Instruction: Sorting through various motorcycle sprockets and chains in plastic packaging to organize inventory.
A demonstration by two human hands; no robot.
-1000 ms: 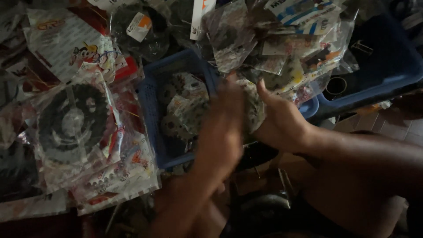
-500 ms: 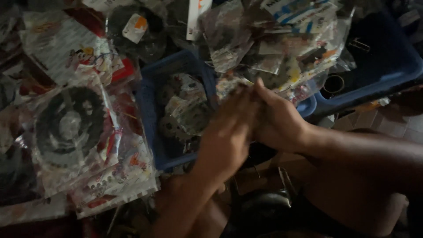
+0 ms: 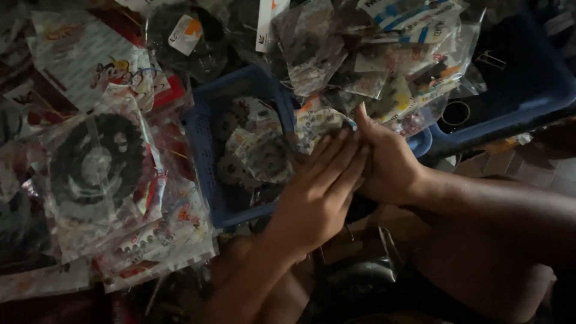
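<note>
My left hand (image 3: 312, 201) and right hand (image 3: 387, 165) meet over the near right corner of the small blue basket (image 3: 201, 153). The palms press together around a small clear packet (image 3: 321, 123), whose printed top shows just above the fingertips; how firmly either hand clamps it I cannot tell. Several like packets (image 3: 255, 150) already lie inside the basket, so I judge part of the sorting done. A heap of bagged parts (image 3: 384, 60) rests on the far rim, bridging to the larger blue bin (image 3: 522, 102), and bagged sprockets (image 3: 96, 168) lie beyond the left wall, unsorted.
</note>
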